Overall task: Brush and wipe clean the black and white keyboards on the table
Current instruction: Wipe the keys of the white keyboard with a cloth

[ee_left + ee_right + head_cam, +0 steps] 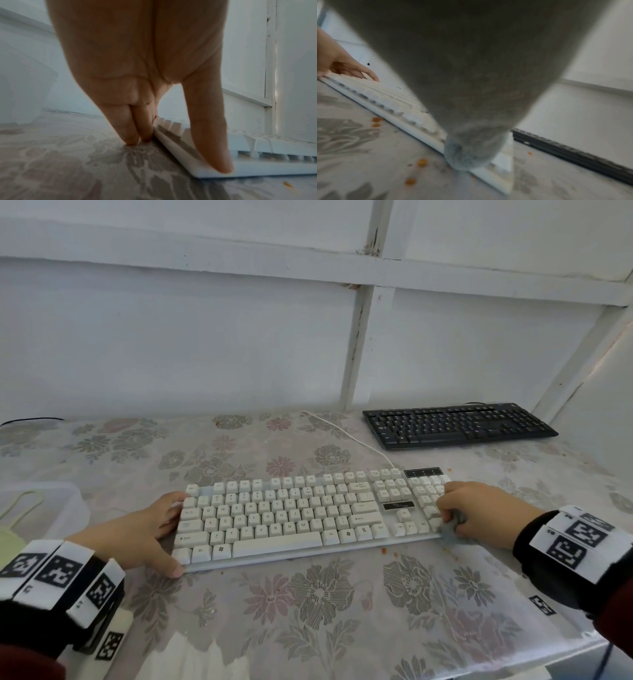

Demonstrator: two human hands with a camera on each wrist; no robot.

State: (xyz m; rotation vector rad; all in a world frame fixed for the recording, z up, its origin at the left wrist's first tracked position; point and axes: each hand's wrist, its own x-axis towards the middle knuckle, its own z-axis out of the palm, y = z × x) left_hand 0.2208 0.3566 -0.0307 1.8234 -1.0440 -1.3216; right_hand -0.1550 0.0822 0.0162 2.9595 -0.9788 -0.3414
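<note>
The white keyboard [301,515] lies across the middle of the floral table, its left end seen up close [257,166]. My left hand [157,529] braces that end: straight fingers [132,129] touch the table against its side and the thumb [214,142] rests on the front corner. My right hand [486,508] grips a grey cloth [450,530] pressed on the keyboard's front right corner. The cloth [471,94] fills the right wrist view and hides the fingers there. The black keyboard [459,424] lies at the back right, untouched.
Orange crumbs [422,162] lie on the tablecloth [308,611] by the white keyboard's right front. Its white cable [346,436] runs back toward the wall. A clear plastic box [44,508] stands at the left edge. The white wall closes the back and right.
</note>
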